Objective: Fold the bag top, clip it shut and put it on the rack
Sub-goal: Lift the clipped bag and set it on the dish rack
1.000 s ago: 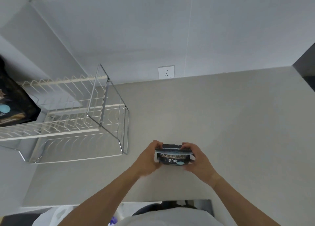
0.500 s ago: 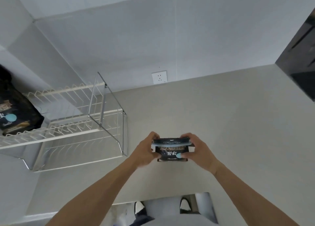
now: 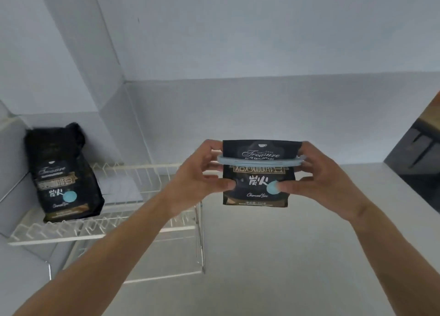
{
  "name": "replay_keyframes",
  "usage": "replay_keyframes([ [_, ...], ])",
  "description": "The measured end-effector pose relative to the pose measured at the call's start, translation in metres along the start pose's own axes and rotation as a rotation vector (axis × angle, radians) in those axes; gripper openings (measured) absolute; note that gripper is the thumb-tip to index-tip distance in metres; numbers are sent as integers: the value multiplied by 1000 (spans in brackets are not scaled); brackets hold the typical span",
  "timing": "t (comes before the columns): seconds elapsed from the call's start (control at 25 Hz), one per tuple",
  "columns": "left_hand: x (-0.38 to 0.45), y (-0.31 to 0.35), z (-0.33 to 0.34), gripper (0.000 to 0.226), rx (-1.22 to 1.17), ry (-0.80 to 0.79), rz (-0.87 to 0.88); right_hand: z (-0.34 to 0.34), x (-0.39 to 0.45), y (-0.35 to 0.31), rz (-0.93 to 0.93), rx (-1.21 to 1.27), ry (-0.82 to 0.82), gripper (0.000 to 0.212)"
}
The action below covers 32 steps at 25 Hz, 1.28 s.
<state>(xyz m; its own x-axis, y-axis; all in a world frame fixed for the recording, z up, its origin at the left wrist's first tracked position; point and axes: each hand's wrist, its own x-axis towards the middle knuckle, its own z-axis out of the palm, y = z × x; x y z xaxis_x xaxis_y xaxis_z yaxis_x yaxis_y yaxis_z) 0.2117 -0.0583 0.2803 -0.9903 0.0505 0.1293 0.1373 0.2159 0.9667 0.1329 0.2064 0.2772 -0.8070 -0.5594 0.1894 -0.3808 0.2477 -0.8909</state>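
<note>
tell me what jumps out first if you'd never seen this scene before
The eye goes first to the dark coffee bag held up in mid-frame between the left hand and the right hand, with a pale blue clip across its folded top. Next comes a second bag of the same design, standing at the far left on the upper shelf of the white wire rack. Everything else is plain grey wall and counter.

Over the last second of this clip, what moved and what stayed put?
Both hands, left hand and right hand, raised the clipped bag from low over the counter to upright at chest height, its front now facing the camera. The blue clip stayed across its folded top, both hands kept hold, and the second bag stayed on the rack.
</note>
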Motion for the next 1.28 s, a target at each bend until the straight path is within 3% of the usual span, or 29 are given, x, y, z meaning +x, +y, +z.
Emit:
replay_keyframes([
  [0.28, -15, 23, -118, 55, 30, 109, 127, 72, 81, -73, -183, 70, -29, 51],
  [0.6, -64, -28, -212, 51, 72, 250, 33, 190, 135, -78, -146, 79, -176, 42],
  [0.88, -76, -85, -233, 52, 106, 229, -183, 258, 142, -38, -1, 74, -204, 45],
  [1.28, -81, -125, -233, 62, 100, 193, -394, 291, 135, -7, 161, 76, -261, 50],
])
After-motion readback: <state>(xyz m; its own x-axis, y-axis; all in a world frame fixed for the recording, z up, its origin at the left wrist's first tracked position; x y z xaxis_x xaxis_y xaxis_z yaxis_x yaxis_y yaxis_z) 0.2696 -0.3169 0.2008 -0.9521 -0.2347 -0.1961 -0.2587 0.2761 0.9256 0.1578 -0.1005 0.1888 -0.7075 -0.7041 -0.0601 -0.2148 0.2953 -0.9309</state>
